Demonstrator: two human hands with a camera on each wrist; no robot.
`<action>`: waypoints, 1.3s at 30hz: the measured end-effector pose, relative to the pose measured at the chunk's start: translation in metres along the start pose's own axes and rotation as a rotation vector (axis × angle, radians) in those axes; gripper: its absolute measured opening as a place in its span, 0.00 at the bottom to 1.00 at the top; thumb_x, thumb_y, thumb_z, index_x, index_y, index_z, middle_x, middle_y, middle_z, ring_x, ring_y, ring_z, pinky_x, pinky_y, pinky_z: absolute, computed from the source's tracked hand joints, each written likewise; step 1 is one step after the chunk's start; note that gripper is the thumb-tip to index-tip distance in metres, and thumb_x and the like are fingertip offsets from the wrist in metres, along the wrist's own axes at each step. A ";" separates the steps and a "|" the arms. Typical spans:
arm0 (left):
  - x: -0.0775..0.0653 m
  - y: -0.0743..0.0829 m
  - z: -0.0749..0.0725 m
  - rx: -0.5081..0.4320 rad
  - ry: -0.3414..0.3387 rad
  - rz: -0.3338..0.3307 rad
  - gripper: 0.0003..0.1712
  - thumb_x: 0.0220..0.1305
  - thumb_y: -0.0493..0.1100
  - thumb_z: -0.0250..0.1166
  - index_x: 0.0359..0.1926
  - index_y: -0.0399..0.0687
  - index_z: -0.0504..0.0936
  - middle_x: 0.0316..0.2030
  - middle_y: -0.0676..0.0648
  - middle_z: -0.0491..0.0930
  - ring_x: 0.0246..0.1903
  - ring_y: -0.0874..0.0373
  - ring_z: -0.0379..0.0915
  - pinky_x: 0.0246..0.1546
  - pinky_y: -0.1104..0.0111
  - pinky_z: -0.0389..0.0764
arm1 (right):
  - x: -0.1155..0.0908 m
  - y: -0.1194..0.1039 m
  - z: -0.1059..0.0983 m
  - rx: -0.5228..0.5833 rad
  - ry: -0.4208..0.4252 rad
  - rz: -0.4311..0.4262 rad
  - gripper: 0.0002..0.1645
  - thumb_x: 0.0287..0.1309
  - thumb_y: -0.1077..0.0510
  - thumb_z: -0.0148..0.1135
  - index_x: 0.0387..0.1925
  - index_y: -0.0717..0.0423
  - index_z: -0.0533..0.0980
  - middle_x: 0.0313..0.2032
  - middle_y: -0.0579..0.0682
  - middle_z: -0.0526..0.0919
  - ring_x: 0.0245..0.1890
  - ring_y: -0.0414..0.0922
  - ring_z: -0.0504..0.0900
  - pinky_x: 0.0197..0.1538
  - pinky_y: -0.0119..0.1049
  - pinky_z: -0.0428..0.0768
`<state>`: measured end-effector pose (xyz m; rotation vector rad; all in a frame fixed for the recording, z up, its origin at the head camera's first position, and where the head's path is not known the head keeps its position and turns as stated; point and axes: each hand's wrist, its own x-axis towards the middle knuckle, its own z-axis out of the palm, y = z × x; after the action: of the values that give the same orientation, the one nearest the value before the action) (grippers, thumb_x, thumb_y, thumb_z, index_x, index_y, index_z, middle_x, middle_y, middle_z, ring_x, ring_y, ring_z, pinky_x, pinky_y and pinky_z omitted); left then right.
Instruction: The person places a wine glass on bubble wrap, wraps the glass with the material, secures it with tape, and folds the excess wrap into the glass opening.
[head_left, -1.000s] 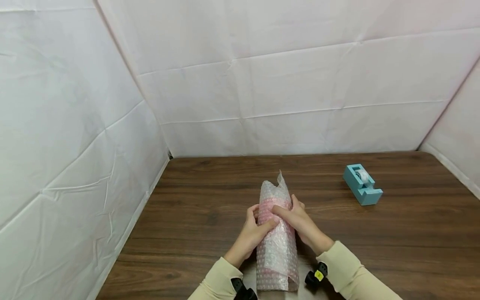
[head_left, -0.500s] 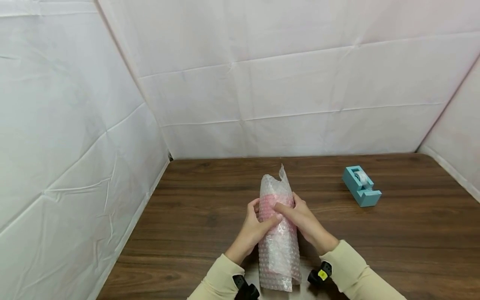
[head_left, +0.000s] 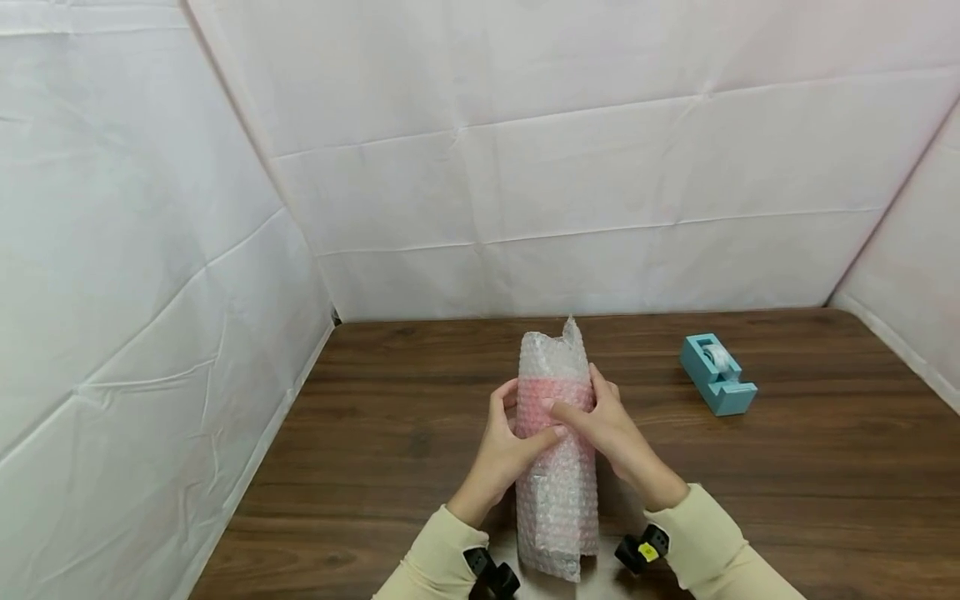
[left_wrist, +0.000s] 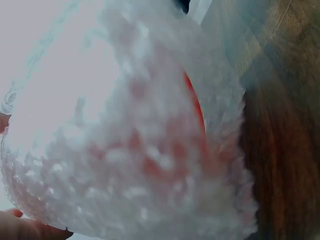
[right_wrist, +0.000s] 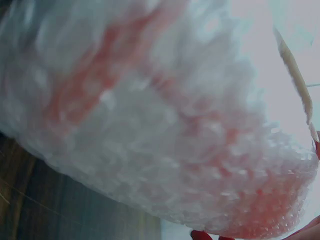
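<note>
A long bubble wrap roll (head_left: pixel 557 500) lies lengthwise in front of me, with something pink-red showing through its middle. My left hand (head_left: pixel 504 450) grips its left side, thumb across the top. From the right, my right hand (head_left: pixel 613 433) holds it likewise, its thumb close to the left one. At the far end the wrap sticks up in a loose, ragged point. Bubble wrap (left_wrist: pixel 125 180) fills most of the left wrist view, with a red edge (left_wrist: pixel 196 102) inside an opening. Blurred bubble wrap (right_wrist: pixel 150 160) with red patches also fills the right wrist view.
A light blue tape dispenser (head_left: pixel 718 375) with a roll of clear tape stands at the back right of the brown wooden table (head_left: pixel 390 433). A pale flat sheet (head_left: pixel 542 588) lies beneath the roll's near end. White cloth walls (head_left: pixel 570 183) surround the table.
The roll's far end has shifted a little away from me and higher in view, and both hands moved slightly with it. The wrap's loose near edge hangs differently. Both hands keep their hold.
</note>
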<state>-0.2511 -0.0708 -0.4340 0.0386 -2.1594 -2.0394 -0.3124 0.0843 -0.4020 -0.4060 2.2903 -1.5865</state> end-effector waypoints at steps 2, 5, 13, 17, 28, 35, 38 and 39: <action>0.001 0.001 0.000 0.002 0.010 0.035 0.52 0.49 0.49 0.74 0.69 0.51 0.53 0.60 0.41 0.61 0.51 0.50 0.71 0.46 0.62 0.78 | -0.001 -0.002 -0.001 0.011 -0.004 -0.031 0.61 0.57 0.45 0.64 0.76 0.53 0.33 0.72 0.64 0.43 0.68 0.61 0.56 0.67 0.60 0.61; 0.001 0.002 0.000 0.000 0.008 0.088 0.52 0.49 0.46 0.74 0.70 0.52 0.53 0.61 0.41 0.60 0.51 0.49 0.72 0.45 0.63 0.78 | -0.002 -0.004 -0.002 0.052 -0.011 -0.093 0.60 0.56 0.47 0.65 0.76 0.51 0.35 0.74 0.61 0.46 0.69 0.59 0.57 0.67 0.59 0.62; 0.003 0.008 -0.003 0.003 -0.047 0.210 0.54 0.50 0.47 0.75 0.72 0.58 0.50 0.65 0.42 0.56 0.63 0.44 0.64 0.52 0.56 0.77 | -0.006 -0.005 -0.005 0.072 0.049 -0.265 0.60 0.54 0.50 0.68 0.76 0.44 0.38 0.71 0.57 0.55 0.66 0.55 0.65 0.62 0.55 0.70; 0.005 0.011 -0.003 0.005 -0.066 0.256 0.55 0.50 0.44 0.75 0.72 0.60 0.49 0.67 0.45 0.57 0.66 0.48 0.61 0.59 0.54 0.72 | -0.009 -0.004 -0.005 0.035 0.102 -0.332 0.62 0.53 0.50 0.70 0.76 0.44 0.37 0.74 0.56 0.48 0.69 0.55 0.60 0.62 0.57 0.69; 0.006 0.016 -0.006 0.054 -0.099 0.285 0.56 0.49 0.42 0.76 0.73 0.61 0.51 0.68 0.49 0.62 0.67 0.54 0.59 0.65 0.53 0.63 | -0.011 0.002 -0.001 -0.036 0.254 -0.546 0.67 0.44 0.59 0.76 0.76 0.49 0.40 0.70 0.59 0.56 0.60 0.54 0.69 0.54 0.48 0.76; 0.006 0.014 -0.010 0.046 -0.155 0.320 0.53 0.51 0.39 0.74 0.72 0.59 0.52 0.65 0.47 0.65 0.63 0.54 0.65 0.62 0.61 0.69 | -0.012 0.006 0.004 -0.011 0.301 -0.698 0.70 0.37 0.67 0.77 0.76 0.47 0.43 0.63 0.60 0.63 0.55 0.43 0.70 0.50 0.19 0.72; 0.006 0.014 -0.011 0.044 -0.170 0.341 0.53 0.52 0.40 0.74 0.72 0.60 0.51 0.65 0.47 0.64 0.63 0.53 0.64 0.62 0.63 0.69 | -0.012 0.007 0.005 0.010 0.300 -0.751 0.71 0.35 0.70 0.76 0.76 0.46 0.44 0.62 0.60 0.63 0.55 0.39 0.69 0.51 0.19 0.72; 0.006 0.014 -0.011 0.041 -0.176 0.353 0.53 0.52 0.40 0.74 0.72 0.59 0.51 0.66 0.47 0.64 0.63 0.52 0.64 0.62 0.63 0.69 | -0.012 0.007 0.005 0.019 0.298 -0.770 0.71 0.34 0.71 0.76 0.76 0.47 0.45 0.62 0.61 0.63 0.55 0.38 0.68 0.51 0.20 0.72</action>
<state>-0.2544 -0.0816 -0.4193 -0.4977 -2.1205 -1.8546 -0.3000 0.0874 -0.4090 -1.2362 2.4834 -2.1213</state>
